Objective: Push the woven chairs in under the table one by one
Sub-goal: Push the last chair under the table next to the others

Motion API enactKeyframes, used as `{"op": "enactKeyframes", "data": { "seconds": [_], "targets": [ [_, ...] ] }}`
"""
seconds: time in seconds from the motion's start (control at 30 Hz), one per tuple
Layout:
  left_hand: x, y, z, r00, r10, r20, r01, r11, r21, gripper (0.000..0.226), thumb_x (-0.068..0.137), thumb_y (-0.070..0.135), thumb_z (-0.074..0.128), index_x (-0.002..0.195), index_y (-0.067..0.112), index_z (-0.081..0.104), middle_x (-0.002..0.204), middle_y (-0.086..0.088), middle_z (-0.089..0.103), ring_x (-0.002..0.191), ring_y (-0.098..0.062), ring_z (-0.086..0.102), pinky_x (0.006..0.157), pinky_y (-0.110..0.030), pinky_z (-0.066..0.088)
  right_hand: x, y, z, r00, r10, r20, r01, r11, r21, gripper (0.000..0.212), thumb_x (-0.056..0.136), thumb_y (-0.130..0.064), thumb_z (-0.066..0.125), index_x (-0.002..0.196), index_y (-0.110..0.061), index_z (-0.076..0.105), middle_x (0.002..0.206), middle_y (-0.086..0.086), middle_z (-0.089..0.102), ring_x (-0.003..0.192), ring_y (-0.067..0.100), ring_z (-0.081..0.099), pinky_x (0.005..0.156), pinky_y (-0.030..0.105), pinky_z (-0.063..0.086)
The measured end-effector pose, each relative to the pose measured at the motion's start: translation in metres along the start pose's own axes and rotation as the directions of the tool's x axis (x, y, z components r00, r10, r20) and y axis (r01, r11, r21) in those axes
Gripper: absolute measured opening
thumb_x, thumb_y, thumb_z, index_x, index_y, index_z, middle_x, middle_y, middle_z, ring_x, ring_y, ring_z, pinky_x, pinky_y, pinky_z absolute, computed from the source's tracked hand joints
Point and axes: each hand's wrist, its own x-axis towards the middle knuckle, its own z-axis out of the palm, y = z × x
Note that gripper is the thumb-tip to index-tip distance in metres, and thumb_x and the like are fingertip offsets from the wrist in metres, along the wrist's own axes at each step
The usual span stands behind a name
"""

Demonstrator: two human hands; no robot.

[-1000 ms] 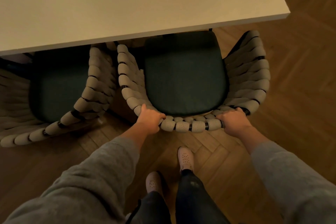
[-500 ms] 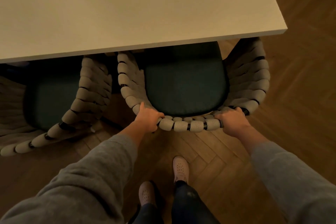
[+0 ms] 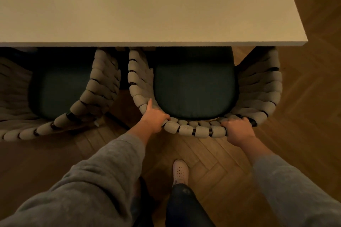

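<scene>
A woven chair (image 3: 195, 130) with a pale corded back and a dark green seat cushion stands in front of me, its front part hidden under the white table (image 3: 147, 5). My left hand (image 3: 153, 119) grips the left end of its curved back rail, forefinger stretched along the weave. My right hand (image 3: 238, 130) is closed around the rail's right end. A second woven chair (image 3: 88, 97) of the same kind stands to the left, also partly under the table, close beside the first.
The floor (image 3: 212, 158) is herringbone wood. My right foot in a pale shoe (image 3: 180, 172) stands just behind the chair. The table's right corner (image 3: 304, 41) ends above the chair's right arm, with open floor beyond it.
The chair has slid further under the table with both hands on its back rail, so less of the green seat shows. I have stepped forward after it.
</scene>
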Motion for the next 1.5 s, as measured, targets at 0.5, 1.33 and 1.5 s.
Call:
{"op": "enactKeyframes", "data": {
  "seconds": [0.5,1.33,1.5],
  "targets": [
    [-0.118,-0.200,0.124,0.846,-0.209,-0.490,0.103,0.967,-0.234,0.101,0.073,0.052,0.074,0.152,0.020,0.019,0.159,-0.016,0.017,0.148,-0.027,-0.003,0.119,-0.052,-0.005,0.047,-0.283,-0.097,0.866,-0.406,-0.293,0.465,0.869,0.170,0.099,0.084,-0.053,0.065,0.155,-0.030,0.001,0.163,0.006,0.005,0.150,0.023,0.004,0.122,0.044,0.006],
    [-0.275,-0.487,0.278,0.956,-0.285,0.069,0.292,0.946,-0.143,0.042,0.102,0.029,0.041,0.142,0.042,0.040,0.144,0.005,0.049,0.135,-0.023,0.040,0.119,-0.054,0.004,0.060,-0.612,-0.141,0.975,-0.222,0.023,0.223,0.964,-0.145,0.037,0.097,-0.021,0.048,0.132,-0.029,0.050,0.131,0.002,0.055,0.124,0.025,0.048,0.111,0.046,0.022],
    [-0.284,-0.481,0.284,0.964,-0.262,0.039,0.265,0.948,-0.176,0.039,0.102,0.031,0.039,0.139,0.043,0.043,0.146,0.008,0.046,0.135,-0.022,0.040,0.119,-0.055,0.001,0.050,-0.614,-0.132,0.980,-0.195,0.026,0.197,0.968,-0.154,0.037,0.097,-0.019,0.047,0.133,-0.028,0.051,0.133,0.003,0.053,0.125,0.026,0.047,0.113,0.046,0.019]
  ]
}}
